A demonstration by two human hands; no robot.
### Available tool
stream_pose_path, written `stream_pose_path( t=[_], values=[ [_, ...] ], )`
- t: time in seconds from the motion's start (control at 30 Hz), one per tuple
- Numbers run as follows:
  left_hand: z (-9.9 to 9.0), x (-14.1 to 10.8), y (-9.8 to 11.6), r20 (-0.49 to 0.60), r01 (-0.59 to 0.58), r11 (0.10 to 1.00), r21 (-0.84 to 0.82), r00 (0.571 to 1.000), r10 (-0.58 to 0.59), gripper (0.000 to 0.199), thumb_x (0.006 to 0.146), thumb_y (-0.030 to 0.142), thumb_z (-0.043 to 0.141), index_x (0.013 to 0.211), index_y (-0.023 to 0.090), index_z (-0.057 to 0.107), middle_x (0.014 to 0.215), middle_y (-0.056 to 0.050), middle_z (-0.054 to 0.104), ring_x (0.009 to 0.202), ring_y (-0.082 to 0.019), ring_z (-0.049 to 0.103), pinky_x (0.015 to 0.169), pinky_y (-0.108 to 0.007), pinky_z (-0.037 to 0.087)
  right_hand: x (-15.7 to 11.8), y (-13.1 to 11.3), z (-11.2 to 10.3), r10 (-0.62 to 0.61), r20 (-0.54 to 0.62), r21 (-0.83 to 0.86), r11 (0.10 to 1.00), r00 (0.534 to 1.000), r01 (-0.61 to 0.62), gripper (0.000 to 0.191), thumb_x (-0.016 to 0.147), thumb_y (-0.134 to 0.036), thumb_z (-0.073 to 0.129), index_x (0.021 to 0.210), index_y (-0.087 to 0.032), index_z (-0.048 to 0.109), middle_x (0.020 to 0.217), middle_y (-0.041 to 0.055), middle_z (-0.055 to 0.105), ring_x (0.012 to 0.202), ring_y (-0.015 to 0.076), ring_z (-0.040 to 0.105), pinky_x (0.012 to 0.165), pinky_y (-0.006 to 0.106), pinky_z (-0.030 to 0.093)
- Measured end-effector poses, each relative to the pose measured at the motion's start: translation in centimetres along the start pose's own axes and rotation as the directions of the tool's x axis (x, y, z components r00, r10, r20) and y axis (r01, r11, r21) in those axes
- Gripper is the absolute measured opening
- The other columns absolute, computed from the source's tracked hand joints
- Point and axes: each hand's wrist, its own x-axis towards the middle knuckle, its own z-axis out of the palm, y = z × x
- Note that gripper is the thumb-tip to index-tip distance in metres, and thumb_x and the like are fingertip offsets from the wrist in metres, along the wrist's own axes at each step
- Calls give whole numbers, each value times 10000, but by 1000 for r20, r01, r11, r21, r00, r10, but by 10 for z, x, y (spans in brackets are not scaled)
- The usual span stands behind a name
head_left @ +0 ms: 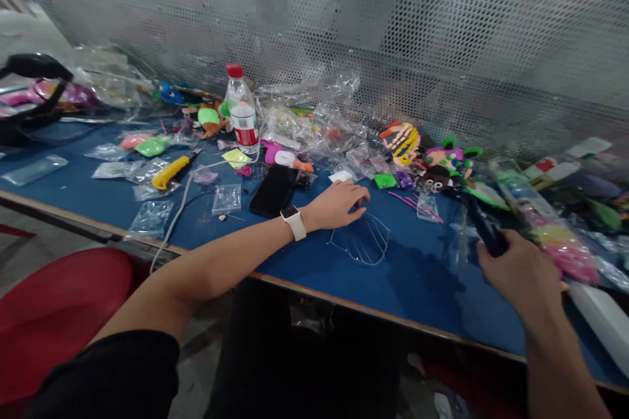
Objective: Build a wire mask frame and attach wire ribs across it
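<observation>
My left hand, with a white-strapped watch on the wrist, is low over the blue table top, fingers loosely bent and the thumb apart from them. Just below its fingertips lies a thin, clear or silvery wire-like outline with several strands across it; the hand covers part of its upper edge, and contact is unclear. At the right, my right hand is wrapped round a long dark tool that points away from me. Its kind cannot be made out. A black phone lies left of my left hand.
A water bottle with a red cap stands at the back. A yellow utility knife and a white cable lie left. Colourful clay-like figures and clear bags line the perforated metal panel. A red stool is lower left.
</observation>
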Motion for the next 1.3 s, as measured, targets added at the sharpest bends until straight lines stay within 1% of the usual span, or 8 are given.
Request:
stream_pose_path(
  t=[0.23,0.4,0.57,0.7,0.83,1.1,1.2,1.3],
  values=[
    [0,3,-1,-41,-29,999,38,999,30,261,1048,286,555,801,206,530,837,-38,645,850,-215,573,828,-379,405,-29,-23,-29,168,-116,43,986,979,-164,651,903,-609,439,1353,-206,682,1015,321,755,1020,538,719,875,626,536],
    [-1,4,2,-77,26,1000,-7,997,-27,244,1068,311,478,841,222,476,851,-54,616,838,-222,574,837,-398,437,-35,-32,-39,242,-320,155,967,916,-202,591,900,-613,473,1292,-244,718,1007,319,750,1078,525,715,861,617,525],
    [-6,3,7,-72,44,997,-62,996,-48,135,961,208,493,848,234,424,815,-40,590,800,-215,554,816,-398,450,-26,-42,-39,194,-462,244,966,865,-86,437,898,-543,592,1186,-259,757,1068,307,768,1125,499,726,876,625,539],
    [-11,3,9,-86,48,983,-179,994,-64,220,914,163,447,787,253,291,730,-8,500,689,-189,474,714,-366,412,-10,-60,-39,209,-536,463,883,818,78,181,766,-449,713,861,-296,693,833,166,766,875,395,785,811,522,596],
    [-17,2,6,-100,13,980,-196,994,-33,186,897,166,413,780,249,295,718,-9,475,692,-201,456,728,-382,401,4,-79,-42,184,-579,550,807,794,214,193,691,-403,694,764,-287,558,731,112,713,690,321,721,730,473,570],
    [-16,3,3,-59,22,993,-116,998,-29,175,869,193,428,711,233,363,670,-23,497,746,-224,490,786,-413,433,-5,-78,-25,89,-365,712,668,927,216,190,727,-391,764,790,-246,659,686,28,682,623,239,658,639,383,524],
    [-14,3,2,-97,70,941,-330,989,-108,149,843,196,455,697,223,443,704,-27,571,735,-205,521,783,-403,460,-9,-87,-15,21,-247,846,492,969,205,240,746,-423,811,837,-241,683,700,7,682,625,226,666,645,375,540],
    [-11,3,1,-24,77,742,-666,992,-124,119,809,211,507,891,206,594,921,-59,700,821,-198,611,788,-381,509,-14,-105,-8,-124,-175,890,405,977,211,244,803,-437,806,873,-236,687,724,0,696,618,208,654,632,364,547]
  ],
)
